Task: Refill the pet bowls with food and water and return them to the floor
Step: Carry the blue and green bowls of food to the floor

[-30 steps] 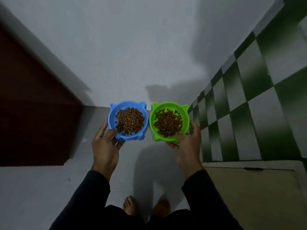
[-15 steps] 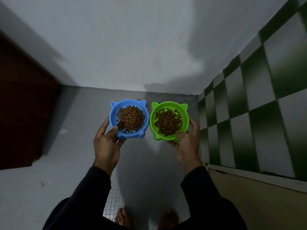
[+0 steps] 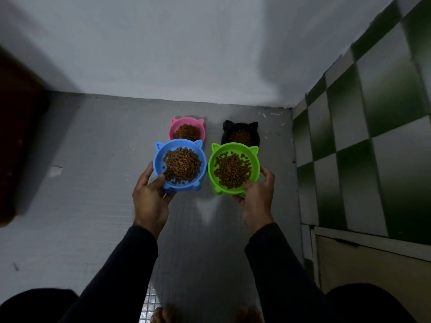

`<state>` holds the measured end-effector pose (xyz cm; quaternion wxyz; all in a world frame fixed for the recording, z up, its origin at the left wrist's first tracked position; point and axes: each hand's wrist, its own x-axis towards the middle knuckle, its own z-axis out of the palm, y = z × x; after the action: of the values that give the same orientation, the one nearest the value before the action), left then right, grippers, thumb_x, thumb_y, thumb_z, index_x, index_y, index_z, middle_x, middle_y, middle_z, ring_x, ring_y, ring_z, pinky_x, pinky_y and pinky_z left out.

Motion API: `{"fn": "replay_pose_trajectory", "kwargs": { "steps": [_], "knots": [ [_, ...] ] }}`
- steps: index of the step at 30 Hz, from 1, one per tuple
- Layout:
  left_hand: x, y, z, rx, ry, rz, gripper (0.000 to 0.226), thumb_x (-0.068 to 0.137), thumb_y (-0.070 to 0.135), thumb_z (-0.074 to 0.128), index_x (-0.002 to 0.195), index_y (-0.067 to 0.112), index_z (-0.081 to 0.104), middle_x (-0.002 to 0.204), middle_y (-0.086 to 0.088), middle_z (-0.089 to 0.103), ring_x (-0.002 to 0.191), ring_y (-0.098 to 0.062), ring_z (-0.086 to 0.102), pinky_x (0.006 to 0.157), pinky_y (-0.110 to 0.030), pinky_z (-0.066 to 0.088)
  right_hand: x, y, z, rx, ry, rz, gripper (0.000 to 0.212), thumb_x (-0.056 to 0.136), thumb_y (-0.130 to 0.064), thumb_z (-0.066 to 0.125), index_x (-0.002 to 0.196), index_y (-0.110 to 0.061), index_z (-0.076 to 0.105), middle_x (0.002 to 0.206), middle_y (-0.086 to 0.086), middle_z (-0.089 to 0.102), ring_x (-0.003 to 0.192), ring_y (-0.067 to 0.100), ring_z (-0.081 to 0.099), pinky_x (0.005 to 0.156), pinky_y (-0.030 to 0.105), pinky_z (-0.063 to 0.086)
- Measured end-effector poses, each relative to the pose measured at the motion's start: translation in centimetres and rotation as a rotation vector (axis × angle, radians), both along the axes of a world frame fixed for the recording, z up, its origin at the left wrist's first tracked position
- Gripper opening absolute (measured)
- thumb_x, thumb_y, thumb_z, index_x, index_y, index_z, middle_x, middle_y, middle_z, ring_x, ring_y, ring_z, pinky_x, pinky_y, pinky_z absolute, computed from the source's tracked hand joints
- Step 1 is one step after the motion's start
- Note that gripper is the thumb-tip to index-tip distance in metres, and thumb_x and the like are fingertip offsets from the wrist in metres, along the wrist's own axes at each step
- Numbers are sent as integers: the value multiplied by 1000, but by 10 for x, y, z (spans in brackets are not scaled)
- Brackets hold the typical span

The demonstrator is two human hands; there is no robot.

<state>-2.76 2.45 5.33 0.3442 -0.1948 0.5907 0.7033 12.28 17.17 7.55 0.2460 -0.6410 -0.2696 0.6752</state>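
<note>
Grey floor [image 3: 93, 183] running up to a pale plain wall, with green-and-white checked tiles on the right and something dark and brownish at the left edge. Against the wall, already set down: a pink bowl [image 3: 177, 127] and a black bowl [image 3: 254, 136], both holding brown kibble. In front of them, carried side by side and seemingly above the floor: a blue bowl [image 3: 161, 157] in the left hand [image 3: 150, 201] and a green bowl [image 3: 255, 169] in the right hand [image 3: 256, 203]. Each grip closed on its bowl's near rim, thumb over the edge into the dish and fingers wrapped round the outer side and underneath. Step in hand, by the look of it: returning filled food bowls to the floor, with two down and two to go; no water visible in any bowl. Next move likely calls for lowering both level, clear of the pink and black ones, then letting go without tipping. All four bowls smooth moulded plastic, round, with two pointed cat ears on the far rim and little stubby feet at the near edge. Kibble [image 3: 182, 165] small, dry, loosely heaped in the middle, apt to roll if tilted. Dark sleeves down to both wrists.
</note>
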Motion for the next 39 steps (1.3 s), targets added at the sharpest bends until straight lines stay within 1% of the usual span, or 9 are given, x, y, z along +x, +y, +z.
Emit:
{"fn": "replay_pose_trajectory", "kwargs": {
  "steps": [6, 12, 16, 21, 27, 33, 35, 37, 39],
  "knots": [
    [7, -1, -37, -40, -23, -6, 55, 100, 0, 53, 148, 27, 52, 119, -7, 72, 102, -29, 70, 74, -37, 57, 11, -5, -46, -23, -34, -40, 71, 80, 16, 42, 119, -41, 56, 120, 5, 57, 105, 31, 63, 73, 62, 59],
    [11, -3, -68, -96, -49, -13, 56, 98, -2, 55, 147, 26, 53, 128, -14, 68, 104, -32, 68, 75, -39, 56, 31, -2, -79, -31, -115, -15, 70, 79, 14, 42, 117, -43, 55, 120, 6, 58, 104, 31, 63, 70, 60, 60],
    [13, -13, -79, -108, -70, -31, 58, 98, -2, 57, 148, 26, 52, 132, -14, 66, 118, -37, 66, 78, -39, 57, 39, -2, -90, -62, -120, -11, 71, 81, 15, 39, 123, -40, 53, 121, 4, 56, 102, 28, 61, 66, 55, 61],
    [16, -22, -89, -149, -51, -51, 56, 96, -2, 61, 144, 27, 57, 131, -15, 67, 108, -31, 68, 67, -35, 56, 41, -4, -97, -80, -112, -11, 66, 85, 13, 46, 121, -41, 52, 126, 5, 55, 104, 28, 61, 58, 44, 60],
    [15, -27, -101, -142, -53, -72, 57, 96, -2, 61, 145, 27, 55, 135, -16, 64, 118, -35, 66, 75, -39, 58, 45, -2, -105, -78, -129, -4, 68, 87, 15, 44, 128, -40, 50, 129, 5, 50, 103, 26, 58, 55, 40, 60],
    [13, -27, -107, -182, -24, -104, 59, 94, -3, 63, 146, 24, 55, 125, -15, 66, 110, -32, 67, 78, -40, 57, 50, -2, -118, -81, -187, 24, 70, 85, 12, 48, 128, -44, 49, 125, 2, 52, 106, 27, 60, 67, 49, 62],
    [12, -28, -110, -240, 15, -129, 56, 94, 0, 65, 145, 22, 56, 122, -14, 69, 107, -29, 69, 81, -39, 57, 53, -1, -124, -63, -277, 84, 65, 80, -2, 57, 125, -47, 48, 127, 1, 55, 106, 27, 61, 79, 54, 61],
    [12, -28, -113, -298, 67, -160, 51, 95, 3, 67, 143, 17, 58, 121, -15, 71, 106, -27, 70, 89, -42, 58, 53, -1, -130, -27, -384, 153, 58, 74, -21, 63, 124, -48, 48, 128, 1, 58, 108, 28, 61, 91, 54, 57],
    [12, -28, -117, -357, 129, -207, 48, 94, 6, 69, 140, 15, 60, 116, -17, 73, 105, -29, 71, 96, -49, 57, 52, 0, -127, 38, -481, 208, 54, 80, -29, 65, 131, -38, 51, 128, 2, 60, 111, 29, 61, 97, 51, 53]
  ]
}}
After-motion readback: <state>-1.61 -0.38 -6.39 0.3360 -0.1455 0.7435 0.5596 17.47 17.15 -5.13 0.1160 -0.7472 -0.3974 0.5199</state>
